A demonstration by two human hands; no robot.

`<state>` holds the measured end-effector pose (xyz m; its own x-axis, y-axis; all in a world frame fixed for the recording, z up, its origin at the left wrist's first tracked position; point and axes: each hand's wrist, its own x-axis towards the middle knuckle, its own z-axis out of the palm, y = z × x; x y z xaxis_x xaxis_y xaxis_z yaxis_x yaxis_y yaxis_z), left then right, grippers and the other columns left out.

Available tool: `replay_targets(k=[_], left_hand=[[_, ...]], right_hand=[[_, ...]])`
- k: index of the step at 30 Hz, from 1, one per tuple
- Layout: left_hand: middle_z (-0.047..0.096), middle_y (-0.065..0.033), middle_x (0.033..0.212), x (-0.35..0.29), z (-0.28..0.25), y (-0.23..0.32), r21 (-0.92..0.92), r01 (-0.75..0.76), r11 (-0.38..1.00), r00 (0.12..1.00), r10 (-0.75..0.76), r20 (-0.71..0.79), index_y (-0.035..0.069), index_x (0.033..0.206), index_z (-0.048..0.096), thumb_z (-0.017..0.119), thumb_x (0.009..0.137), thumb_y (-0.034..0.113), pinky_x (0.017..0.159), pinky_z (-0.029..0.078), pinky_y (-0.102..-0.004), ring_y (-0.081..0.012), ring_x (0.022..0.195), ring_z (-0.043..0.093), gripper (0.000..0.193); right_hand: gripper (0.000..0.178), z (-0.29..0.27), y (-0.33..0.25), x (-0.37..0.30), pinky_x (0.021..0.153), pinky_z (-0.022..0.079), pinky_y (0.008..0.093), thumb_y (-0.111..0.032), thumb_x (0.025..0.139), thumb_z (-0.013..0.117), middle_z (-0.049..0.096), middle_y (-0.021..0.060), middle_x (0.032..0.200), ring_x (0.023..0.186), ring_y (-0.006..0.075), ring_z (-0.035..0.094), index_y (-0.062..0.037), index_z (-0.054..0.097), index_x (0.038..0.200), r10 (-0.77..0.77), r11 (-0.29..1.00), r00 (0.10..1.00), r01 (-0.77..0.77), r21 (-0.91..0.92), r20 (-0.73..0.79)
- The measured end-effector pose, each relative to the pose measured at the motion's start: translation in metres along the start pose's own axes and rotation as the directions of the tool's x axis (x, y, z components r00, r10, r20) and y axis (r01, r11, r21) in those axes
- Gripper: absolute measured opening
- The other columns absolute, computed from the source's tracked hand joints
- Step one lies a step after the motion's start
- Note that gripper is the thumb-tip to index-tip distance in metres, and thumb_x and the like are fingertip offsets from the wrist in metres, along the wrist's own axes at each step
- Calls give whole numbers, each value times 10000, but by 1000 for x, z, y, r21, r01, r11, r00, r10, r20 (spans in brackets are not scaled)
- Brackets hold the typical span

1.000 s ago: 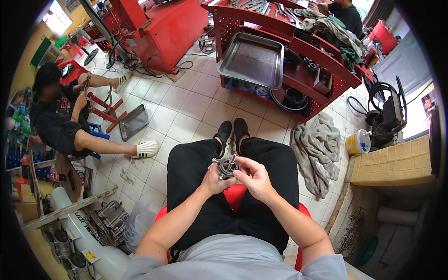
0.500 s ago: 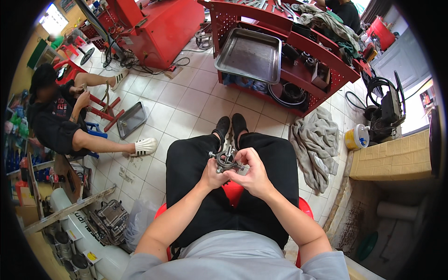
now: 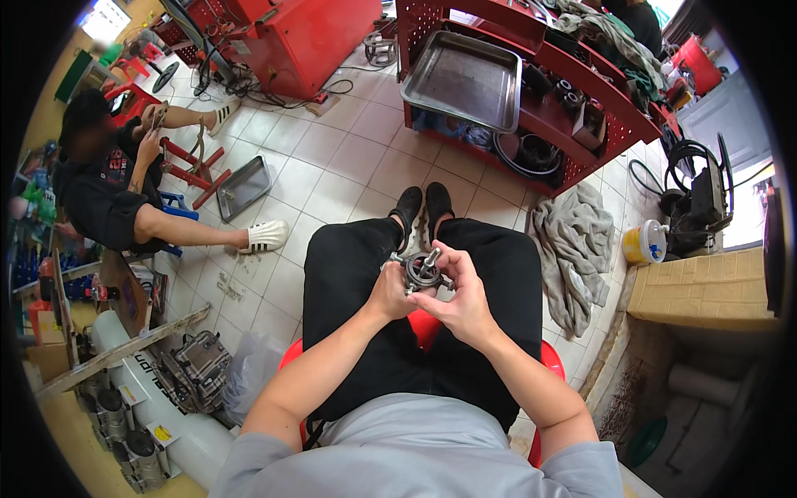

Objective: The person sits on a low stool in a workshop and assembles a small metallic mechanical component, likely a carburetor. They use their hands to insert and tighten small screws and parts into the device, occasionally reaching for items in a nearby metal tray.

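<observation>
Above my lap, between my knees, both hands hold a round grey metal part [image 3: 422, 271] with a dark ring in its middle and several short studs sticking outward. My left hand [image 3: 390, 290] is closed around its left side, the fingers mostly hidden behind it. My right hand [image 3: 463, 300] grips the right side, with the thumb below and the index finger near an upright stud. The ring's opening faces up toward me. What exact kind of part it is cannot be made out.
I sit on a red stool [image 3: 550, 365]. Ahead stands a red tool cart [image 3: 610, 79] with a metal tray [image 3: 465, 79]. A grey cloth [image 3: 571, 249] and a yellow-white bucket [image 3: 643, 243] lie right. At left a seated person [image 3: 104, 178] handles something beside a floor tray [image 3: 245, 189].
The metal part has turned in my hands, so its ring now shows more fully from above. My right fingers have shifted around it. The whole view has swung slightly.
</observation>
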<state>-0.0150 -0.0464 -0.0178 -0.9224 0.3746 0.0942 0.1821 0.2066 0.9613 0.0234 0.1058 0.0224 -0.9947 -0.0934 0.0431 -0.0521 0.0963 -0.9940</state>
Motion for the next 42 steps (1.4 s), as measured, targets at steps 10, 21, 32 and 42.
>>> replay_targets(k=[10, 21, 32, 42], left_hand=[[701, -85, 769, -2, -4, 0, 65, 35, 997, 997, -40, 69, 31, 885, 662, 722, 689, 167, 659, 540, -346, -224, 697, 689, 246], [707, -88, 826, -4, -3, -5, 30, -75, 997, 997, 74, 28, 37, 980, 656, 731, 704, 166, 678, 552, -349, -227, 744, 699, 314], [699, -78, 834, -8, -2, -13, 35, -116, 993, 993, 116, 0, 45, 992, 647, 744, 690, 147, 660, 549, -344, -221, 744, 692, 332], [682, -63, 846, -6, -1, -11, -23, -167, 986, 986, 167, -19, 48, 1015, 627, 749, 679, 122, 663, 542, -328, -202, 745, 671, 365]], right_hand=[[781, -2, -5, -1, 1083, 405, 397, -83, 734, 837, 447, 167, 1421, 1329, 250, 456, -10, 372, 1358, 21, 1000, 999, -21, 3, 38], [705, 2, -7, -2, 1060, 427, 428, -179, 719, 850, 437, 228, 1432, 1289, 365, 495, -18, 473, 1292, -85, 993, 996, 86, -77, 15], [722, 1, -12, -3, 1042, 440, 426, -176, 719, 849, 425, 233, 1430, 1269, 359, 507, -12, 451, 1298, -99, 989, 994, 104, -108, 53], [605, 0, -14, -1, 1036, 442, 431, -179, 718, 847, 422, 241, 1427, 1282, 372, 493, -28, 494, 1185, -129, 981, 990, 136, -137, 57]])
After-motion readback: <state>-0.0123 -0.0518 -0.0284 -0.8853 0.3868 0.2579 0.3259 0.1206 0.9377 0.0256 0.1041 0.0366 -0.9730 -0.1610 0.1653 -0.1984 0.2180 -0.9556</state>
